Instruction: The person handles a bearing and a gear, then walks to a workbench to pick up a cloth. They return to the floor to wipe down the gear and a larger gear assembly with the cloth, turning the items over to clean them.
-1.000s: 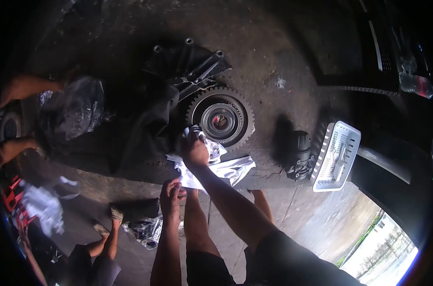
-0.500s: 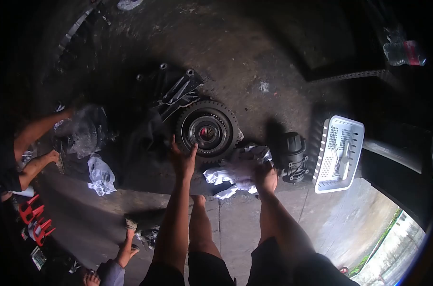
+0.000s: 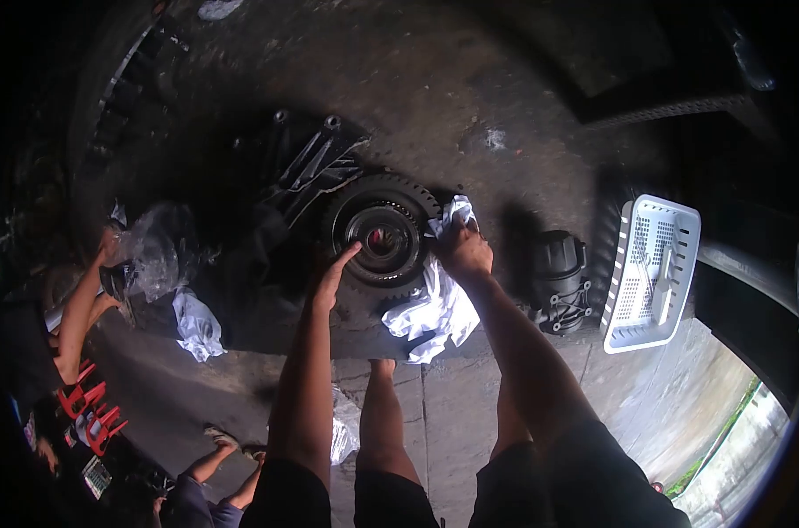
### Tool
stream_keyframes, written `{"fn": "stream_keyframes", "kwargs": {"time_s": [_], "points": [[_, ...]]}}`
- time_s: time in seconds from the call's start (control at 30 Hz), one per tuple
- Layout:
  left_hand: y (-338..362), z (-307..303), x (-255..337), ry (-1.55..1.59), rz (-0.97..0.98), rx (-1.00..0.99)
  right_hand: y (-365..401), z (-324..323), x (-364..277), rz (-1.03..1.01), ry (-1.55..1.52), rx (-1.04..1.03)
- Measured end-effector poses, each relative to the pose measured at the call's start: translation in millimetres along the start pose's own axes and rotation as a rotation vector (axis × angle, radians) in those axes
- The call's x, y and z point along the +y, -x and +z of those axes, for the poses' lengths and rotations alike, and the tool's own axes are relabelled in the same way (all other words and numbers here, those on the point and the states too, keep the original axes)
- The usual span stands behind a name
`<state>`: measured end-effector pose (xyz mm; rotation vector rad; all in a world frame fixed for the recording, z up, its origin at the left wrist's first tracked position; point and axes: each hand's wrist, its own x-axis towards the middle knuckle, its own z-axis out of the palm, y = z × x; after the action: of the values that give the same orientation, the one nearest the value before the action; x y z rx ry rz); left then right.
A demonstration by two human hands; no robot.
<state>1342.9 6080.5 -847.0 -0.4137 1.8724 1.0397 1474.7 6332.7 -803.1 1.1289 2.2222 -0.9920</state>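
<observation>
A large dark toothed gear (image 3: 384, 218) lies on the bench in front of me, its centre bore showing some red. My left hand (image 3: 331, 280) is at the gear's lower left: one digit stretches onto its face, and the others are in shadow at the rim. At the right-hand teeth, my right hand (image 3: 465, 255) is closed on a crumpled white cloth (image 3: 435, 312). Part of the cloth sticks up past the fingers, and the rest hangs down over the bench's near edge. Touching or close to the gear, upper left, is a dark metal bracket (image 3: 316, 167).
A dark cylindrical housing (image 3: 560, 277) and a white plastic basket (image 3: 618, 295) stand to the right. To the left are a clear plastic bag (image 3: 164, 251), another white cloth (image 3: 197, 326) and another person's arms (image 3: 84, 304). Red chairs (image 3: 100, 427) are below left.
My right hand has moved up with the cloth, from the near edge to the gear's right rim. My left hand has shifted slightly up and left on the gear. The view has shifted a little.
</observation>
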Motion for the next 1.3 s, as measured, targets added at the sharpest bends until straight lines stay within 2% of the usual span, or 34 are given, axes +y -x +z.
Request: {"fn": "stream_keyframes", "kwargs": {"time_s": [0.07,0.2,0.27,0.33,0.37,0.4,0.5,0.53,0.6,0.63,0.73,0.77,0.83,0.93,1.0,1.03,1.07,1.1,1.23,1.3], "points": [[11,1,21,0.035,-0.002,-0.078,-6,10,2,-0.025,0.067,0.045],[36,8,59,-0.205,0.284,0.13,-20,3,9,-0.058,0.094,-0.132],[20,8,54,-0.345,0.483,0.261,-7,1,5,-0.043,0.01,0.045],[18,5,69,-0.327,0.467,0.213,-4,13,8,-0.026,-0.04,0.152],[21,3,77,-0.258,0.434,0.167,-3,31,15,-0.043,-0.059,0.306],[11,4,74,-0.234,0.439,0.202,9,23,5,0.037,-0.17,0.319],[-20,9,62,-0.201,0.467,0.321,49,23,-13,-0.079,-0.266,0.51],[-27,10,58,-0.217,0.481,0.368,56,39,-16,-0.146,-0.34,0.508],[-38,9,55,-0.081,0.448,0.181,56,57,-26,-0.001,-0.201,0.233],[-41,9,56,-0.012,0.437,0.088,53,64,-29,-0.05,-0.18,0.314],[-31,9,61,-0.075,0.511,0.135,48,61,-34,0.054,-0.247,0.265],[-23,10,63,-0.068,0.453,0.14,49,67,-31,0.003,-0.244,0.362],[-3,12,70,-0.05,0.345,0.155,50,65,-26,-0.022,-0.238,0.358],[-2,8,56,-0.002,0.336,0.143,51,57,-22,-0.058,-0.275,0.346],[5,6,44,0.016,0.396,0.154,52,54,-12,-0.104,-0.294,0.348],[13,8,44,0.033,0.407,0.141,51,47,-8,-0.088,-0.309,0.241],[22,9,44,0.051,0.421,0.127,51,45,-4,-0.107,-0.298,0.238],[30,12,46,0.062,0.341,0.177,49,46,1,-0.128,-0.284,0.236],[74,18,50,0.173,0.165,0.122,47,40,11,-0.147,-0.199,0.13],[76,16,46,0.178,0.057,0.106,51,34,7,-0.165,-0.175,0.151]]}}
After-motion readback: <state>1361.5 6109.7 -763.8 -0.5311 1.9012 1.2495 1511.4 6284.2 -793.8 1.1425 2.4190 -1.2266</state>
